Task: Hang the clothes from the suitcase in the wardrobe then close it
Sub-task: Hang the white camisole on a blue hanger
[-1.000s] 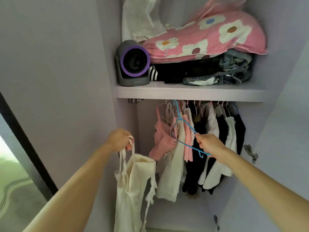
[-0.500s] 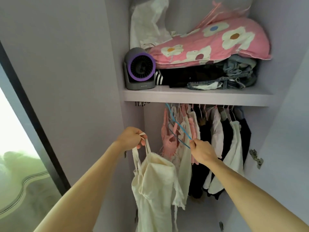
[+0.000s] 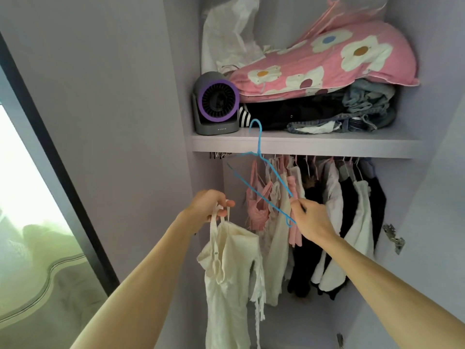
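While the wardrobe shelf [image 3: 302,144] at 12 o'clock carries a grey fan [image 3: 217,104] and flowered pillow [image 3: 327,61], the left hand [image 3: 211,205] pinches the straps of a cream top [image 3: 229,268] at 6 o'clock; the right hand [image 3: 312,220] grips a blue hanger [image 3: 261,187] before the hung clothes [image 3: 334,210].

The right hand [image 3: 312,219] is drawing the blue hanger [image 3: 259,142] out from among the hanging clothes [image 3: 334,197] and up. Its hook, tucked under the shelf [image 3: 327,144] a second ago, is now rising free in front of the shelf edge.
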Action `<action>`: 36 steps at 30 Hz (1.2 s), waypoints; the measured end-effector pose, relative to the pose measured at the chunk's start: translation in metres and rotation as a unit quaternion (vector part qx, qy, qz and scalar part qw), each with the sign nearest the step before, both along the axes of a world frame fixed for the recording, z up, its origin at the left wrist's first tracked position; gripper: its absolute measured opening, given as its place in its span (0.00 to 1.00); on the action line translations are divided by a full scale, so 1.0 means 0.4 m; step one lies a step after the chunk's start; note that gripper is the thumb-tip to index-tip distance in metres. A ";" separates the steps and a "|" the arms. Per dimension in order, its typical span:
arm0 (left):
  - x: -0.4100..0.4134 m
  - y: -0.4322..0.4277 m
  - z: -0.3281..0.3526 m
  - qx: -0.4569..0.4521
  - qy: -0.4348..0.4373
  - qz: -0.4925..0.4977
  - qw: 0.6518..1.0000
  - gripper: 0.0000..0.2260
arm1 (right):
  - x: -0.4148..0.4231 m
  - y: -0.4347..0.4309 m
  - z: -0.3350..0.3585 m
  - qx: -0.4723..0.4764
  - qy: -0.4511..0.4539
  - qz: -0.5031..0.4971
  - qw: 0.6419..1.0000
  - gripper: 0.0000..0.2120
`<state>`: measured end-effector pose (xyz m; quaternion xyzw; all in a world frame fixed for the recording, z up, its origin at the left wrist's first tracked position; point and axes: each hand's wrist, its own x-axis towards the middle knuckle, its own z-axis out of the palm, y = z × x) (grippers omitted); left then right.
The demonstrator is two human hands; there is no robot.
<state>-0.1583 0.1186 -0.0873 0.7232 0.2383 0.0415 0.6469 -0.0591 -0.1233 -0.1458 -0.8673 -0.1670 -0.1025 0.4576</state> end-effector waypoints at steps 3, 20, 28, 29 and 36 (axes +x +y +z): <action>0.013 -0.036 -0.006 -0.039 -0.015 -0.010 0.999 0.06 | -0.035 -0.033 0.048 0.034 0.006 0.024 0.999 0.25; -0.004 -0.274 0.064 0.001 -0.030 -0.248 0.968 0.10 | -0.166 -0.181 0.144 0.310 0.062 0.031 0.948 0.29; 0.002 -0.372 0.147 0.039 -0.070 -0.283 0.956 0.10 | -0.176 -0.205 0.167 0.385 0.110 -0.007 0.917 0.29; 0.003 -0.384 0.156 0.044 -0.076 -0.287 0.954 0.11 | -0.182 -0.205 0.168 0.397 0.121 -0.014 0.910 0.28; 0.015 -0.438 0.185 0.108 -0.107 -0.270 0.951 0.12 | -0.217 -0.221 0.196 0.480 0.243 -0.024 0.843 0.21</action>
